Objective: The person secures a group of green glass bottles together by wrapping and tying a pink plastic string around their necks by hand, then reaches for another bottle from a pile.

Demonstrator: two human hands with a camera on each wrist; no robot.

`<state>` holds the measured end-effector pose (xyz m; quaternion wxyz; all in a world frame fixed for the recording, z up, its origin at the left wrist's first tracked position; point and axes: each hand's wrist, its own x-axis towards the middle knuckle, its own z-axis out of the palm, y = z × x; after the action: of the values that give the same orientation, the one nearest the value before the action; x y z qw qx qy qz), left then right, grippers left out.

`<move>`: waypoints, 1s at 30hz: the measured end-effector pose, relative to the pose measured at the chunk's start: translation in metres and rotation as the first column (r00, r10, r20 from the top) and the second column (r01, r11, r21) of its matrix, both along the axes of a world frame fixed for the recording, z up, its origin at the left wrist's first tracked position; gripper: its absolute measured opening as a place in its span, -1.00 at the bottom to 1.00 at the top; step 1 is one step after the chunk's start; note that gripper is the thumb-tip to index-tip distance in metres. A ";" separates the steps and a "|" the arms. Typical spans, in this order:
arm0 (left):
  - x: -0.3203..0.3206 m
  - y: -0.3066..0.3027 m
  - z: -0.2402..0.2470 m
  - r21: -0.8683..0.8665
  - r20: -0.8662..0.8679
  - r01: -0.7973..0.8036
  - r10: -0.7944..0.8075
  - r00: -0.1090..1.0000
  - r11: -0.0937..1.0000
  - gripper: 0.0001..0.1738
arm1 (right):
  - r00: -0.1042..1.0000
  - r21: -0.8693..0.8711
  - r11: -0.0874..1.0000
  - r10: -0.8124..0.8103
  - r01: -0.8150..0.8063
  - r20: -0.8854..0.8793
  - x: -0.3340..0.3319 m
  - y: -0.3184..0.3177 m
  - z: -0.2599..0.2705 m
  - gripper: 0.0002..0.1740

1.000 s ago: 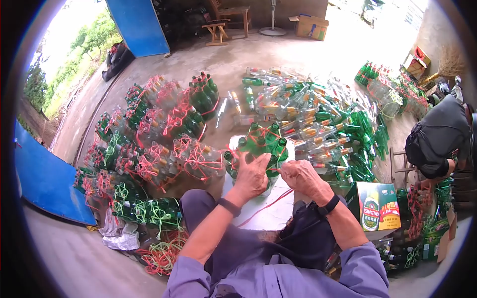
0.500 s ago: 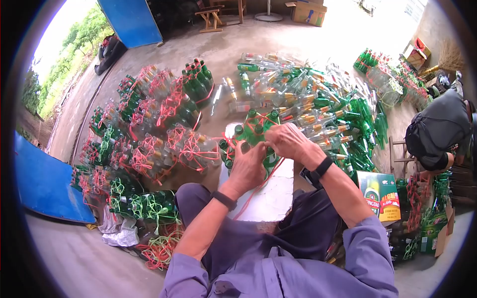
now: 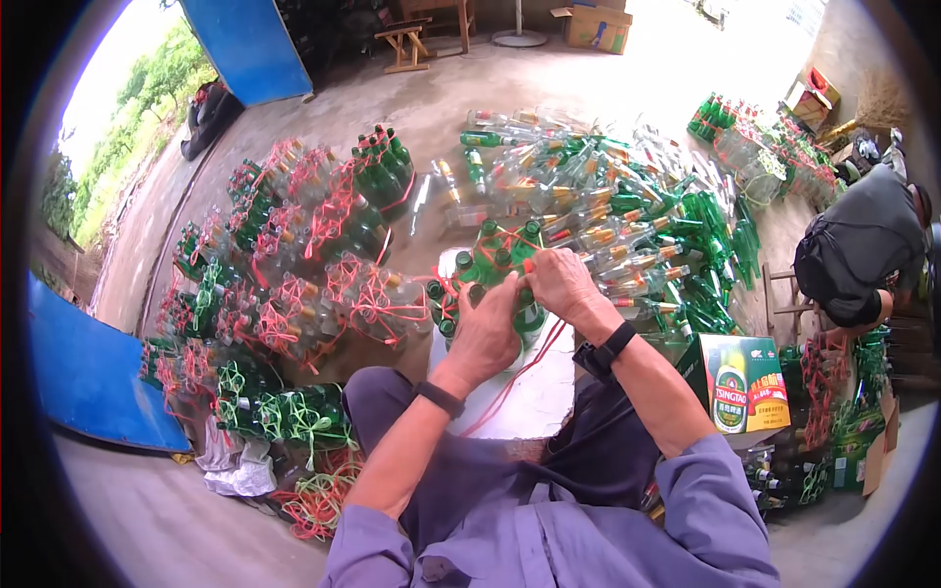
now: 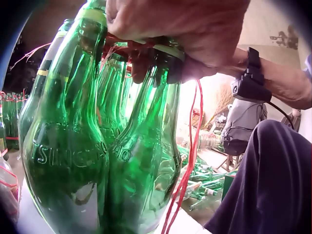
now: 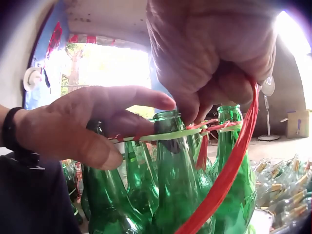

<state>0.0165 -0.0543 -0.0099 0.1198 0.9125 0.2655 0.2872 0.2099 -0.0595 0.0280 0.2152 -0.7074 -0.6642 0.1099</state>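
A tight cluster of green glass bottles (image 3: 495, 260) stands on a white board (image 3: 534, 397) in front of my knees. My left hand (image 3: 487, 331) rests on the near bottle necks with forefinger and thumb stretched out (image 5: 97, 122). Over the bottle tops, my right hand (image 3: 561, 282) pinches a red string (image 5: 229, 170). The string is wound round the necks (image 5: 204, 127) and trails down over the board (image 3: 515, 377). In the left wrist view the green bottles (image 4: 97, 151) fill the frame, the right hand (image 4: 185, 29) sits on their tops, and the red string (image 4: 187, 170) hangs beside them.
Tied bundles of bottles with red and green string (image 3: 294, 284) crowd the floor on the left. Loose bottles (image 3: 608, 216) lie heaped behind and to the right. A Tsingtao carton (image 3: 737, 384) stands at my right knee. A crouching person (image 3: 858, 260) works at the far right.
My right hand moved from the right side of the cluster up over the bottle tops, drawing the red string with it. My left hand stayed on the near necks.
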 end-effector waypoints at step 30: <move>-0.001 -0.003 0.011 -0.137 -0.031 -0.014 0.010 0.999 0.990 -0.11 | 0.928 0.023 0.985 -0.152 0.169 -0.340 0.036 -0.030 -0.040 -0.60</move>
<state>0.0159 -0.0574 0.0007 0.1766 0.9048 0.2918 0.2549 0.2460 -0.0900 -0.0118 0.3521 -0.7243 -0.5601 0.1940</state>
